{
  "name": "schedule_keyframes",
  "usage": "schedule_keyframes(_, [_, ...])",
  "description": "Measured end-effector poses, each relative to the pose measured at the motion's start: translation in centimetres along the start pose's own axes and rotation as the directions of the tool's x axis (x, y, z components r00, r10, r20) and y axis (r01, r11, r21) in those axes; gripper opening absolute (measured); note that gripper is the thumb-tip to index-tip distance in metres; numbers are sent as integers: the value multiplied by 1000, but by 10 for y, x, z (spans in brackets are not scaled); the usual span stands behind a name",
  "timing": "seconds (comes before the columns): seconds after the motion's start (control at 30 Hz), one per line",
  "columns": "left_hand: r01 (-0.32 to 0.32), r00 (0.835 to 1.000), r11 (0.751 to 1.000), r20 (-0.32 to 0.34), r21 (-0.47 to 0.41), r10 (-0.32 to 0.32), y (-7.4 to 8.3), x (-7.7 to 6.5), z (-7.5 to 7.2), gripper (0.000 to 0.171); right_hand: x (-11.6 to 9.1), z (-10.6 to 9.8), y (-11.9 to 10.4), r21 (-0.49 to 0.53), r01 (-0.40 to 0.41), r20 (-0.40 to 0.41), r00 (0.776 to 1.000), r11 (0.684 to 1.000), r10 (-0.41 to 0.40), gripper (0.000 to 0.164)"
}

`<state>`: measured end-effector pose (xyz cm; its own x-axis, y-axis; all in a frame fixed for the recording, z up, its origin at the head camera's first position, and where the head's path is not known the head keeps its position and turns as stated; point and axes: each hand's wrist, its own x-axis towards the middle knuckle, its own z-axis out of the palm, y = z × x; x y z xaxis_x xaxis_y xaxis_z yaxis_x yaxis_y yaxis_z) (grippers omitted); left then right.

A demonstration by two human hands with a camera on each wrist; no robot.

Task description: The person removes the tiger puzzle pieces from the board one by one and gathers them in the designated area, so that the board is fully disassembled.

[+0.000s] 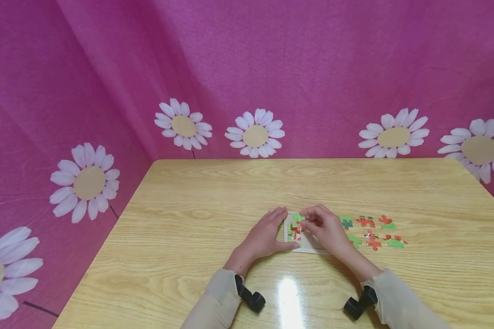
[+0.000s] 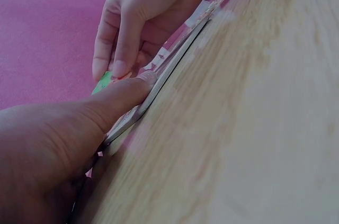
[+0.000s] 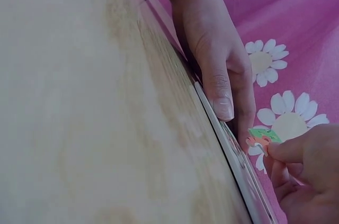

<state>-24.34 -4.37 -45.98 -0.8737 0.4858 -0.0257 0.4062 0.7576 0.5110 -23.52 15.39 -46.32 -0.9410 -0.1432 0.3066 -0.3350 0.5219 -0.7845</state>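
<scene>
My right hand (image 1: 325,228) pinches a green and orange jigsaw piece (image 3: 263,135) between thumb and fingertips, just above the puzzle tray (image 1: 313,251). In the left wrist view the same piece (image 2: 103,82) is tilted and partly covered by fingers. Around the tray's left end rests my left hand (image 1: 263,232), thumb stretched along the near rim and fingers at the far left corner. Several joined pieces (image 1: 295,232) with green and red print fill the tray's left part. The right hand hides some of the tray's interior.
To the right of the tray, loose jigsaw pieces (image 1: 373,241) lie in two rough rows on the wooden table (image 1: 181,219). A pink curtain (image 1: 304,68) with white daisies hangs behind and at the left. Light glares on the near tabletop.
</scene>
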Motion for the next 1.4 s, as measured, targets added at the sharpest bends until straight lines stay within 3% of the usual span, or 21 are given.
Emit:
schedule_keyframes(0.63, [16,1000,1000,0,-10,-16,1,0,0,92,-26,-22,3,-12,-10,-22,1000,1000,10,19])
schedule_keyframes(1.4, [4,1000,1000,-6,-17,-5,0,0,2,91,-58,-45,14,-41,73,-83,994,996,-76,22])
